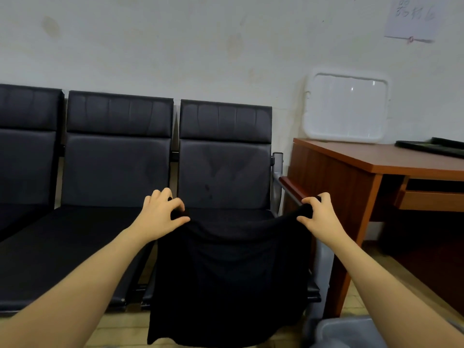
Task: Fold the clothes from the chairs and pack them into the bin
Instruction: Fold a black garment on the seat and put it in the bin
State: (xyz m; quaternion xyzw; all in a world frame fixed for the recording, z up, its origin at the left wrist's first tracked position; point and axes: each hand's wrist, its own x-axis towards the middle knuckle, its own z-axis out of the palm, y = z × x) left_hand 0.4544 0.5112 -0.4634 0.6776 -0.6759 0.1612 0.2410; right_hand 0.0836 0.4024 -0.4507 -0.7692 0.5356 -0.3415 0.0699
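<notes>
The person holds a black garment (228,272) spread in the air in front of the rightmost chair (224,172) of the row, the left hand (160,214) pinching one top corner and the right hand (317,217) pinching the other, each grip closed on the cloth. The garment hangs full length, unfolded, so folding appears only just begun and packing is still ahead. A grey bin (351,332) shows at the lower right, by the front of the wooden worktop (376,162); its inside is too blurred to tell any contents
</notes>
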